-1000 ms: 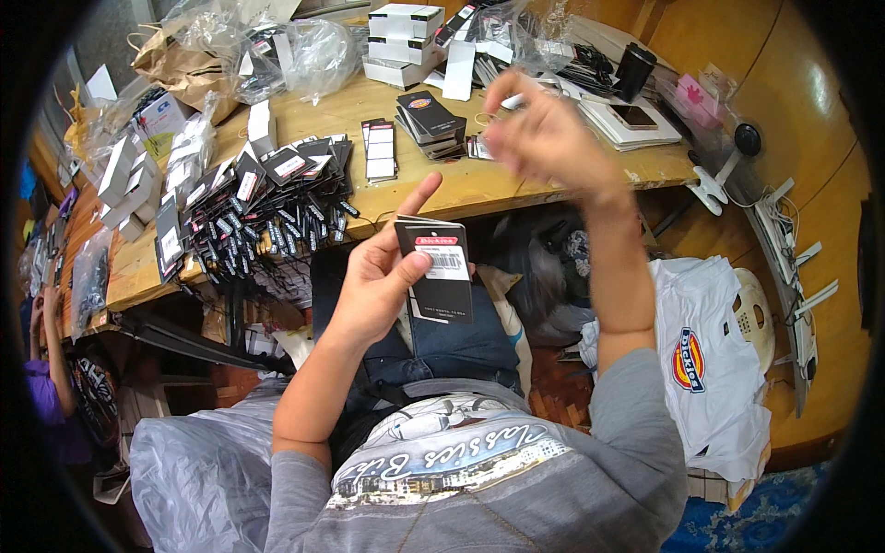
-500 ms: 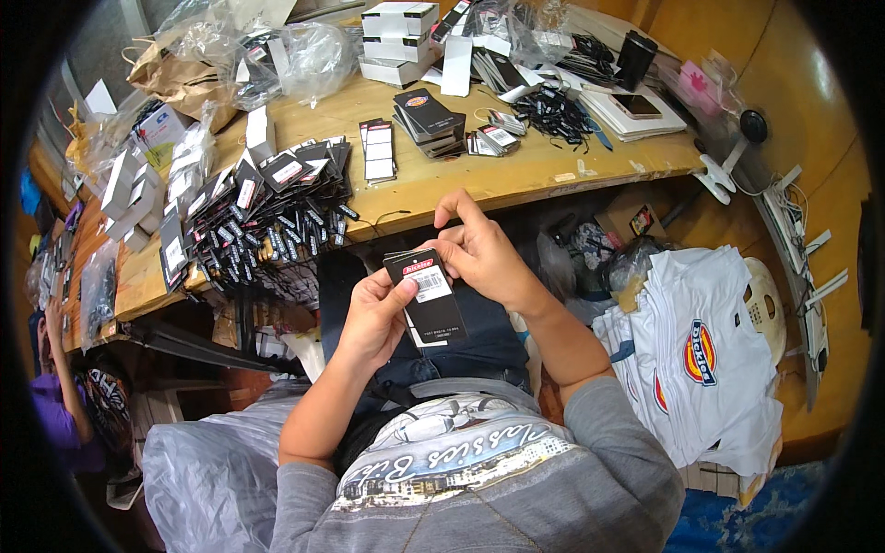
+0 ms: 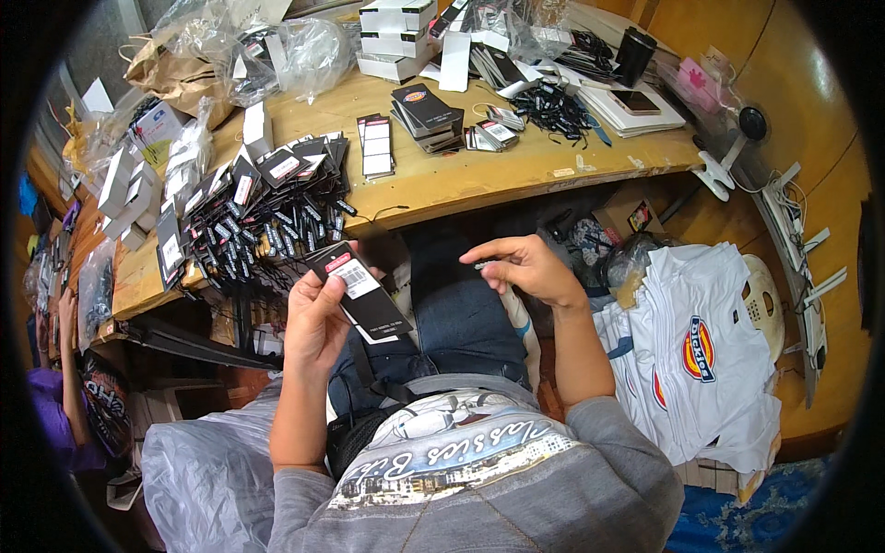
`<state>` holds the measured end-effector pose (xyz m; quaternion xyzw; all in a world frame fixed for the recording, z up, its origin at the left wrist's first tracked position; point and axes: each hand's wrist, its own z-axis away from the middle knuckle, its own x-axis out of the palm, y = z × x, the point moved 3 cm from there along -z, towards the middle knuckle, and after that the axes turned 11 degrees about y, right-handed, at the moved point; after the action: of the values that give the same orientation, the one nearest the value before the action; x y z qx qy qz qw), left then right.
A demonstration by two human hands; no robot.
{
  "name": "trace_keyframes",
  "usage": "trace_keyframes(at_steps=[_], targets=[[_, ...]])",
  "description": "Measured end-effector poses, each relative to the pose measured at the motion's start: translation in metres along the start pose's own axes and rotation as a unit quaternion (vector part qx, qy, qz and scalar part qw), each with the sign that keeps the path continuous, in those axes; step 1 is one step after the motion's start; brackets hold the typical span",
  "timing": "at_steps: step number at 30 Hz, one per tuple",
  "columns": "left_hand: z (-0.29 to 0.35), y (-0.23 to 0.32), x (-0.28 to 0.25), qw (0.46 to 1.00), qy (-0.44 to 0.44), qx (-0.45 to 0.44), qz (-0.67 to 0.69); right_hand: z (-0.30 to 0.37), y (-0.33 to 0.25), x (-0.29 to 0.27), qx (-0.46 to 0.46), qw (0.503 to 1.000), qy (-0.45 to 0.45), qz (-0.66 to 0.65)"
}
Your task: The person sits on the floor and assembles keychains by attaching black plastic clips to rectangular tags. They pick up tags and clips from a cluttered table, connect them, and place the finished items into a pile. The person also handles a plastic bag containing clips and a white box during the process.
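My left hand (image 3: 315, 324) grips a few black hang tags (image 3: 380, 311), with a white barcode label and a red strip on the top one. They are held at a slant above my lap, my thumb on their face. Off to the right, apart from the tags, my right hand (image 3: 535, 269) has thumb and forefinger pinched together. A tiny pale bit shows at those fingertips, too small to name. On the table edge beyond my left hand lies a heap of black tags with strings (image 3: 267, 207), their small labelled ends hanging over the edge.
On the wooden table (image 3: 516, 189) are tag stacks (image 3: 426, 115), a bundle of black strings (image 3: 553, 115), a phone (image 3: 636, 102), white boxes (image 3: 396, 41) and plastic bags (image 3: 313, 60). White printed shirts (image 3: 691, 359) are piled at right. Another person's arm (image 3: 69, 359) shows at far left.
My hands have moved apart: the left went left with the tags, which now tilt, and the right moved right, away from their top edge.
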<state>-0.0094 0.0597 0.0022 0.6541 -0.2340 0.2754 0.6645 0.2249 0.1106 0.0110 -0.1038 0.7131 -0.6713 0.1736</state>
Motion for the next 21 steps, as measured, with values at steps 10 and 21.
trace_keyframes(at_steps=[10, 21], targets=[[0.005, 0.013, -0.022, 0.997, 0.039, 0.064, 0.031, 0.011, 0.041, -0.06, -0.019, 0.986, 0.164, -0.005], [0.008, -0.017, -0.018, 0.998, 0.046, -0.033, 0.006, 0.016, 0.031, -0.093, -0.192, 0.902, 0.225, -0.314]])
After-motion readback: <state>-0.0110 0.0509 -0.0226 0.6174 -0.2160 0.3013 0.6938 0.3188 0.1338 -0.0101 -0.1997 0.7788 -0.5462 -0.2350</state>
